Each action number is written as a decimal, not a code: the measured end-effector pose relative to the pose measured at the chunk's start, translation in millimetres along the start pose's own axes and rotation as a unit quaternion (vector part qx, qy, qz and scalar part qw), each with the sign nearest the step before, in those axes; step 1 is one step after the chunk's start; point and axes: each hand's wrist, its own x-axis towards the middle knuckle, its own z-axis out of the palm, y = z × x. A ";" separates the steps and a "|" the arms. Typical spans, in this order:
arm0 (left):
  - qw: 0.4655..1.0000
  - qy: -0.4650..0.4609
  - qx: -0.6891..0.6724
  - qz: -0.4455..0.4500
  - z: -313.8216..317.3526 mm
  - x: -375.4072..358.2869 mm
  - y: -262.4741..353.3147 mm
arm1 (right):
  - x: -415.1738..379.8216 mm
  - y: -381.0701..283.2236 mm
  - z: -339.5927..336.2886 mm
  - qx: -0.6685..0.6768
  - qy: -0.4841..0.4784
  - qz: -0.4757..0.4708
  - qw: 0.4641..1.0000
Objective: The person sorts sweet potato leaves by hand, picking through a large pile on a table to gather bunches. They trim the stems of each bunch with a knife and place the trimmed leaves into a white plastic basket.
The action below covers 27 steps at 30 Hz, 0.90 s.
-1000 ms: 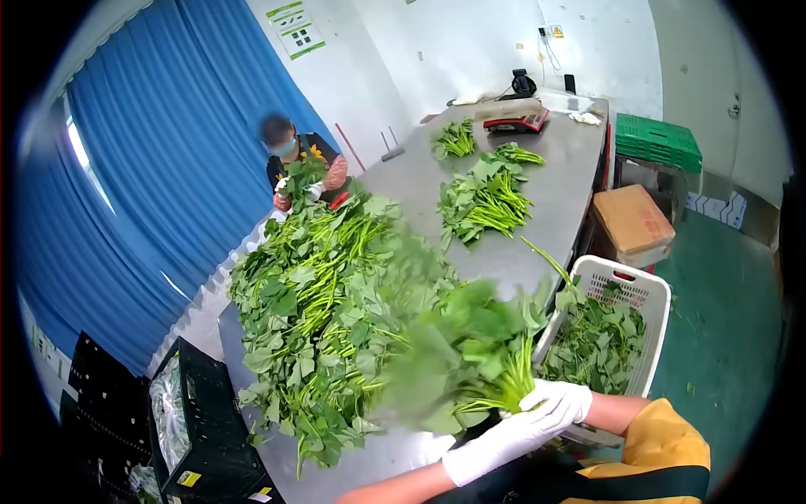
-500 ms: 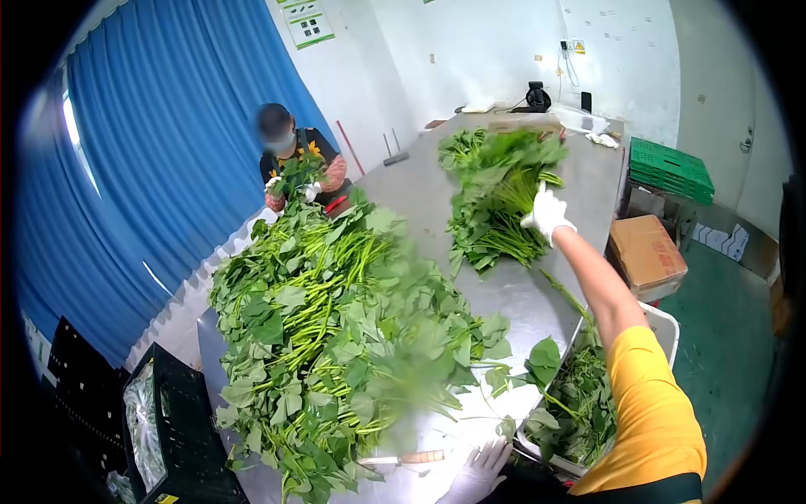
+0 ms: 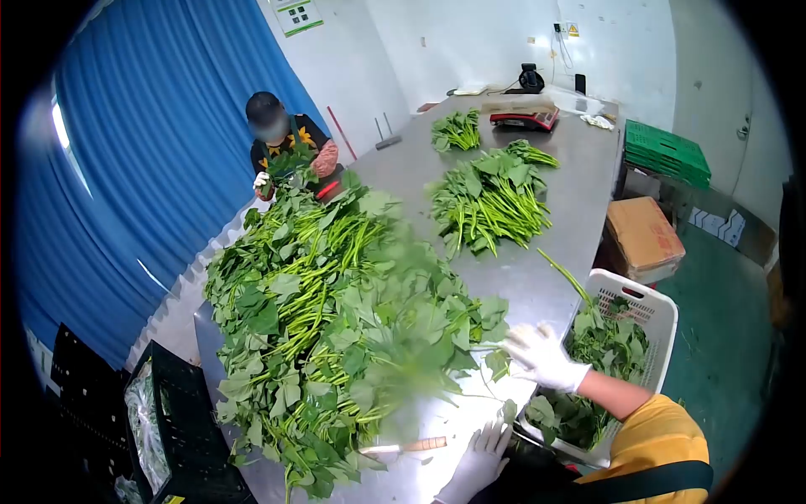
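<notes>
My left hand [image 3: 480, 464], in a white glove, lies at the near table edge with its fingers stretched out and nothing in them. To its left is a knife [image 3: 424, 443] with a wooden handle, its blade partly under leaves. Gloved too, my right hand [image 3: 544, 357] hovers at the table's right edge, fingers apart, close to a loose leafy stem [image 3: 497, 364]. A big heap of leafy green stems [image 3: 319, 311] covers the left of the table. Farther off lie sorted bunches of greens [image 3: 495, 202], stems pointing right, and a smaller bunch [image 3: 456, 132].
A white basket [image 3: 662, 319] holding leafy greens stands at the table's right. Beyond it are a cardboard box [image 3: 645, 235] and green crates [image 3: 667, 154]. A red scale [image 3: 525, 120] sits at the far end. Across the heap, a co-worker [image 3: 290, 151] handles greens. Black crate [image 3: 189, 420] at left.
My right hand has drawn back from the far bunches to the near right of the table, leaving greens there. The co-worker's hands have shifted slightly. My left hand stays in place.
</notes>
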 end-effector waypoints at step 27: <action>0.687 0.035 -0.608 0.396 -165.6 -171.2 130.2 | -85.6 -200.6 48.3 0.045 0.090 -0.171 0.980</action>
